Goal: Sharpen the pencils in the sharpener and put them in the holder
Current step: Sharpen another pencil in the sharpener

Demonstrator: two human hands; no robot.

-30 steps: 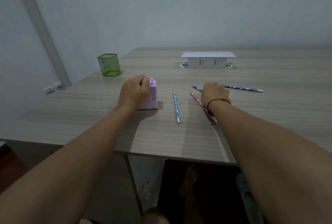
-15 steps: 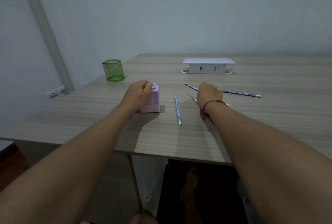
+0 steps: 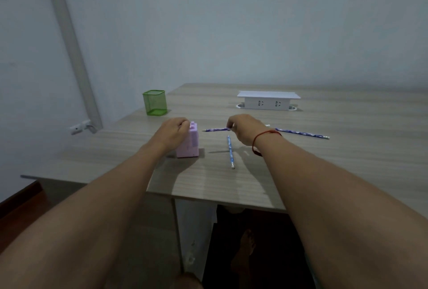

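The right hand is holding a purple pencil up off the table. Its fingertips pinch the pencil near the middle, so the hand is closed on it. The pencil sticks out to the left of the fingers, and a small white end shows on the other side of the hand. It lies flat in the air, long way going left to right. Its left end points at the pink sharpener but does not touch it (there is a gap between them).

The left hand is wrapped around the top and left side of the sharpener, with the fingers curled shut on it. The sharpener stands upright on the table.

A blue pencil lies flat on the table just under the right hand. Its long way runs from near to far, and the white end is the near one. Another purple pencil lies flat on the table to the right of the right wrist, running left to right.

The green holder stands near the far left corner of the table, well apart from both hands. A white socket box sits at the back.
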